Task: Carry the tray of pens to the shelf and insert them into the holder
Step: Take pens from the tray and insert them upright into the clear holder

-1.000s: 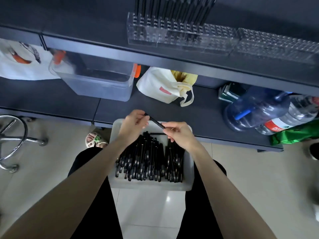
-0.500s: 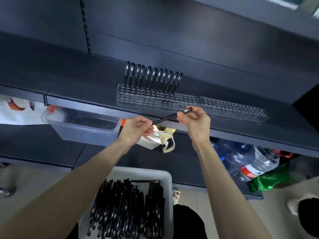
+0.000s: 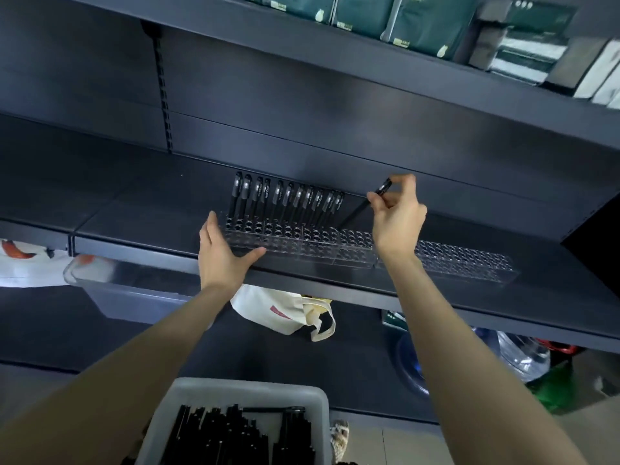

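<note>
A clear perforated pen holder (image 3: pixel 318 245) lies along the dark shelf (image 3: pixel 134 209). Several black pens (image 3: pixel 288 203) stand in its back row. My right hand (image 3: pixel 397 218) pinches a black pen (image 3: pixel 367 201) near its cap, tilted, its tip down at the holder just right of the standing pens. My left hand (image 3: pixel 223 251) rests on the holder's left end, thumb along its front, fingers straight. Below, a grey tray (image 3: pixel 315 411) holds several black pens (image 3: pixel 235 434).
A second clear holder (image 3: pixel 469 263) continues to the right. Green packs (image 3: pixel 419 21) sit on the shelf above. Underneath are a clear bin (image 3: pixel 127 297), a white cloth bag (image 3: pixel 278 313) and water bottles (image 3: pixel 523 357).
Both hands rose from the tray to the shelf. The left hand let go of the pen and moved onto the holder. The right hand carried the pen to the holder.
</note>
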The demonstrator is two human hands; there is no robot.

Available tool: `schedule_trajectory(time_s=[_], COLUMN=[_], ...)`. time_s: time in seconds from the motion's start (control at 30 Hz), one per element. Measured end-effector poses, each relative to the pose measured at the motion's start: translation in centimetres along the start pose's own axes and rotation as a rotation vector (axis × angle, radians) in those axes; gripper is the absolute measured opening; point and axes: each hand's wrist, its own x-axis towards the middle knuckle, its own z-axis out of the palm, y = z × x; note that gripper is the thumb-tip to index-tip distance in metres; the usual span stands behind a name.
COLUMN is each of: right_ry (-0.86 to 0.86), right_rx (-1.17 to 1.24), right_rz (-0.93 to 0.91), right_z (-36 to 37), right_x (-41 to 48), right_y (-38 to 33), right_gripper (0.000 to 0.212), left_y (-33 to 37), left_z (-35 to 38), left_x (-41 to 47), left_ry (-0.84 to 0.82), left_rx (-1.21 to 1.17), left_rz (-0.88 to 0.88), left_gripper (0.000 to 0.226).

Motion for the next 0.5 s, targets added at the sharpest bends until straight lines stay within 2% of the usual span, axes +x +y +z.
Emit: schedule_trajectory(time_s=[0.2,0.5], right_ry=[-0.041,-0.221], right_rx=[-0.037,-0.222], right_rz=[-0.036,-0.153], right_z=[1.7,3.2], right_x=[0.1,-0.2], right_y=[0.9,1.7], right_gripper=[0.028,0.033], left_y=[-1.1,-1.7], left_z=[0.4,0.6], left_x=[0.3,0.5], left_ry=[0.004,0.043], left_rx=[-0.007,-0.055], left_rz=[-0.024,-0.021], left_gripper=[0.098,0.089])
